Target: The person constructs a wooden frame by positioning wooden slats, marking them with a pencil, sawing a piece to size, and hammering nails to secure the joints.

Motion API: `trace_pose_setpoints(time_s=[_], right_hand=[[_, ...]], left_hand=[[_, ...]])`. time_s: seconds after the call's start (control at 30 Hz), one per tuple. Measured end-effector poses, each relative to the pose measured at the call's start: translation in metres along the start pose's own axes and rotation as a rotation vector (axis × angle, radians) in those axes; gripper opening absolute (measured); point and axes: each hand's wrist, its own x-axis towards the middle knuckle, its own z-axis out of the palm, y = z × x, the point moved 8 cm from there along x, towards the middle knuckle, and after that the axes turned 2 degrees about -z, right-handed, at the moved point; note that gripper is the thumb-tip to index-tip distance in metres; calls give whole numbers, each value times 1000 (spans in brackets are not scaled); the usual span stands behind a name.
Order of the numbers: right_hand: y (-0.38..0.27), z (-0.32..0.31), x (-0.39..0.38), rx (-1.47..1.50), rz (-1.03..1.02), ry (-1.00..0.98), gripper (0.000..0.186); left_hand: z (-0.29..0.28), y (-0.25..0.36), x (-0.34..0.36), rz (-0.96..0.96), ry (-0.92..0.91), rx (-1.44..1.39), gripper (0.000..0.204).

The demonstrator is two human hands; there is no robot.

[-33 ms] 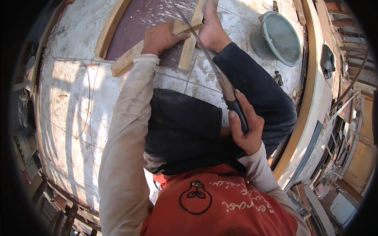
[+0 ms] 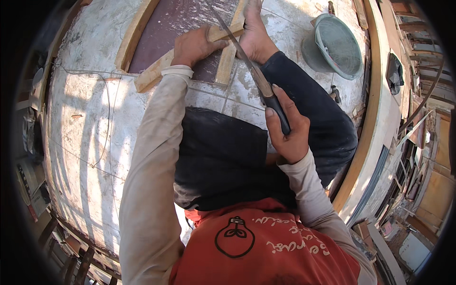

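Note:
My left hand [image 2: 194,46] grips a short pale timber batten [image 2: 153,73], lying diagonally over a maroon board [image 2: 164,21] and an upright batten [image 2: 225,66]. My bare right foot [image 2: 256,38] rests against the batten's upper end. In my right hand [image 2: 292,130] is a hand saw's wood-and-black handle [image 2: 268,97]; its long thin blade [image 2: 232,38] angles up across the batten, just right of my left hand.
A grey-green bucket [image 2: 316,57] stands right of my foot, with a small hammer [image 2: 336,95] below it. A long timber beam [image 2: 368,137] runs along the right, beside piled scrap wood [image 2: 432,180]. A loose wire [image 2: 107,104] lies on the tiled floor at left.
My right hand and the saw handle have moved forward and slightly left, toward the batten. My left hand stays where it was.

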Motion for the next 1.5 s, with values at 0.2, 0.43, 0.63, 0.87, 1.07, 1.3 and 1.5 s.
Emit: trace_pose_setpoints(time_s=[0.2,0.43,0.63,0.87,1.07,1.3,1.5], right_hand=[[-10,-27,-52,-57,67,-76,49],[-10,-25,-38,-132,-12,-87,47],[-18,-22,-30,-114,-68,-81,48],[-34,-47,-65,-136,-64,-60,47],[-18,-12,-11,-25,-62,-1,47],[-58,-68,-122,-157,-122,-70,52],[-19,3,1,-38,-105,-6,50]], left_hand=[[10,-23,-3,-41,-7,-21,79],[7,-8,7,-23,9,7,82],[7,-24,8,-41,-65,-27,84],[-11,3,-1,21,-15,29,83],[-2,11,-10,22,-77,-12,84],[-17,-1,-10,50,-19,44,84],[-17,-6,-18,-54,51,-3,85]])
